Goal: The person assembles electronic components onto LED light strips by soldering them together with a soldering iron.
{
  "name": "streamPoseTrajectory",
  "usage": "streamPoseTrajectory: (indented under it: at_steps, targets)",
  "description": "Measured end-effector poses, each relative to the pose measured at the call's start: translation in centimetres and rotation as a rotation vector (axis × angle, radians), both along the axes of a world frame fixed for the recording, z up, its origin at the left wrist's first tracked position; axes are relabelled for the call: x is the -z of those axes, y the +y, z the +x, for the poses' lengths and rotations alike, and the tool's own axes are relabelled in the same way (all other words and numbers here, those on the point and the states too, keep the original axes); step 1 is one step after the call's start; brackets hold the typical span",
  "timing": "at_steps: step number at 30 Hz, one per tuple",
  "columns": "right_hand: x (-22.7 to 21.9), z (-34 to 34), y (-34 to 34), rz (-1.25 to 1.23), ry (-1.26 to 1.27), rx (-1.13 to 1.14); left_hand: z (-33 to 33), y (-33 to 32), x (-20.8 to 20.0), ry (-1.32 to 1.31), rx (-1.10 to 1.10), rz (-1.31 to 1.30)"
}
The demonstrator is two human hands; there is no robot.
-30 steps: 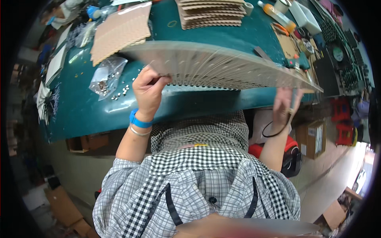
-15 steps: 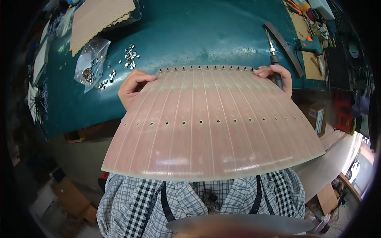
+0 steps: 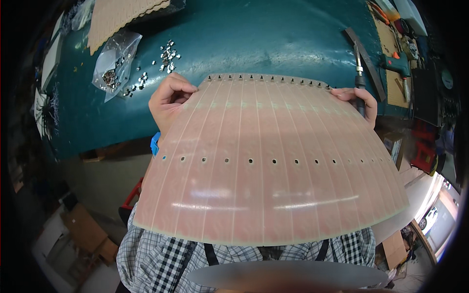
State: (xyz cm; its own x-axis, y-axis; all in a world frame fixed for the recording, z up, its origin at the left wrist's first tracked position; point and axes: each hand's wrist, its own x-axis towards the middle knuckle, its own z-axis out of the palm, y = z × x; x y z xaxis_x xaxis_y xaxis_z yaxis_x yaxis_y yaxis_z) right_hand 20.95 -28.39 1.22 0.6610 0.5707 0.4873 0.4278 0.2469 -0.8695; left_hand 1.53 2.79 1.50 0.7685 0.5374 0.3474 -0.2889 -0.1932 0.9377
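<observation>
I hold a large pink panel (image 3: 264,166) that fills the middle of the frame, scored into long strips that fan out toward the bottom. A row of small round holes crosses it about a third of the way down, and a line of small dark studs runs along its top edge. My left hand (image 3: 168,100) grips the upper left corner, fingers curled tight over the edge with the thumb pressed onto the face of the panel. A blue wristband (image 3: 155,144) peeks out just under that hand at the panel's left edge. My right hand (image 3: 359,100) clasps the upper right corner; its fingertips fold over the edge and the rest of the hand is hidden behind the panel.

Above the panel, across the top of the frame, lies the teal table (image 3: 273,39). In the upper left, a clear plastic bag (image 3: 115,61) holds small metal parts, and more loose metal pieces (image 3: 168,51) are scattered just to its right. A stack of tan corrugated sheets (image 3: 119,14) sits at the top left edge. A dark handled tool (image 3: 361,63) lies at the upper right, just above my right hand. My checked shirt (image 3: 156,259) shows below the panel's lower edge.
</observation>
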Motion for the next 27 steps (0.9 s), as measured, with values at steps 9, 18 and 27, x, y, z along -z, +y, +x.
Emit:
streamPoseTrajectory:
  at_steps: [9, 18, 27]
  targets:
    - [0.0, 0.6, -0.3, 0.012, -0.050, -0.001, 0.9, -0.4, 0.0, -0.029, 0.030, -0.083]
    - [-0.6, -1.8, 1.7, 0.168, 0.310, 0.212, 0.3, 0.9, 1.1, -0.044, 0.056, 0.000]
    - [0.1, -1.4, 1.5, 0.165, 0.240, 0.169, -0.1, 1.9, 2.0, -0.028, 0.110, 0.006]
